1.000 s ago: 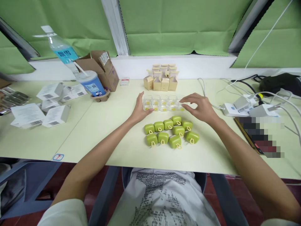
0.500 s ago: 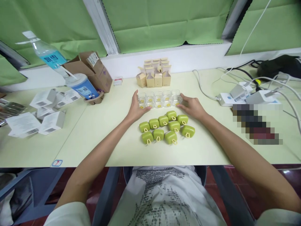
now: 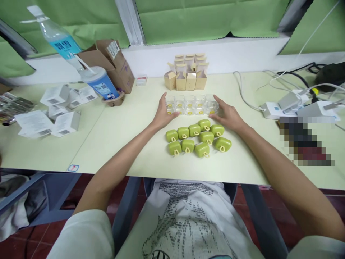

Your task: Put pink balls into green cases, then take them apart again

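Observation:
Two rows of small clear plastic cases (image 3: 189, 105), with yellow round marks in them, stand pushed together on the table. My left hand (image 3: 164, 114) cups their left end, index finger along the side and thumb at the front. At the opposite end my right hand (image 3: 228, 114) brackets the last cases between thumb and index finger. The other fingers of both hands are mostly hidden. Closer to me lie several rounded green cases (image 3: 188, 145) with pale yellow loops, in two uneven rows. Behind the clear cases stand several small tan cardboard boxes (image 3: 181, 81) with raised flaps.
On the left are white boxes (image 3: 66, 123), a blue cup (image 3: 104, 86), a tilted bottle (image 3: 63, 45) and a brown carton (image 3: 118, 68). A small red-and-white box (image 3: 141, 80) sits near the wall. White power strips (image 3: 277, 110) with cables and a blurred-out object (image 3: 304, 140) are on the right.
The camera view has shifted, so everything on the table appears higher and farther right. Both hands stay at the ends of the clear cases.

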`<action>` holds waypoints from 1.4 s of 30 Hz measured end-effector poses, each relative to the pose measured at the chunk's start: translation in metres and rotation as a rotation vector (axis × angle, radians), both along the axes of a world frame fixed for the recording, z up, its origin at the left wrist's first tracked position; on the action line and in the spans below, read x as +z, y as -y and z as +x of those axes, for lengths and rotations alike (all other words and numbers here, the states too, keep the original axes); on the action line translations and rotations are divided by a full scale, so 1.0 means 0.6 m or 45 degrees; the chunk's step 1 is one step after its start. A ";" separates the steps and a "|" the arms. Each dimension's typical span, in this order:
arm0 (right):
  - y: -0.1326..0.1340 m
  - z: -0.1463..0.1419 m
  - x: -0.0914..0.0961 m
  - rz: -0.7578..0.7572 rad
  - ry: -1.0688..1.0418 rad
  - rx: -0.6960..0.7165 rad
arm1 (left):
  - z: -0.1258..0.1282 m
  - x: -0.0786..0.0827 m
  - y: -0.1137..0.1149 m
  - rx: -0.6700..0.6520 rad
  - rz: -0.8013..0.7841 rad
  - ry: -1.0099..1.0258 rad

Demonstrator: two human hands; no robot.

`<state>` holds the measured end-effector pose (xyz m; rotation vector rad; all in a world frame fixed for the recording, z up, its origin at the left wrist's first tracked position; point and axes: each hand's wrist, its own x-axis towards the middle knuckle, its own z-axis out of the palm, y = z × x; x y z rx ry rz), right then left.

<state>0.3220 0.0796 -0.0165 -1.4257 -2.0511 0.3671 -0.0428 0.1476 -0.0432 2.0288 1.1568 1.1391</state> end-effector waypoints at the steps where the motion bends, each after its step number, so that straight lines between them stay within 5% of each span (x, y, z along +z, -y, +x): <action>1: 0.000 0.001 0.004 0.018 0.022 0.020 | 0.001 0.002 0.003 0.008 -0.011 -0.003; 4: 0.011 0.001 0.029 0.174 0.026 -0.012 | 0.001 0.023 0.022 0.097 0.056 0.016; 7: 0.041 -0.017 0.068 0.378 -0.106 -0.039 | -0.013 0.073 0.053 0.126 0.270 0.077; 9: 0.065 -0.038 0.090 0.425 -0.152 0.007 | -0.032 0.116 0.076 -0.129 0.218 0.039; 11: 0.086 -0.062 0.101 0.429 -0.113 0.079 | -0.052 0.156 0.094 -0.518 -0.063 -0.128; 14: 0.102 -0.087 0.103 0.383 -0.027 0.152 | -0.073 0.189 0.106 -0.929 -0.336 -0.409; 19: 0.107 -0.091 0.091 0.380 -0.025 0.150 | -0.070 0.177 0.107 -0.909 -0.264 -0.655; 24: 0.120 -0.098 0.091 0.517 -0.144 0.078 | -0.075 0.172 0.099 -0.888 -0.328 -0.528; 29: 0.151 -0.139 0.111 0.442 -0.419 0.139 | -0.031 0.159 0.122 -0.310 -0.011 0.109; 32: 0.168 -0.167 0.117 0.290 -0.491 0.232 | 0.019 0.140 0.166 -0.104 0.229 0.196; 36: 0.180 -0.183 0.115 0.284 -0.379 0.179 | 0.051 0.126 0.210 -0.136 0.307 0.155; 42: 0.170 -0.180 0.107 0.490 -0.314 0.242 | 0.049 0.107 0.211 -0.219 0.283 0.249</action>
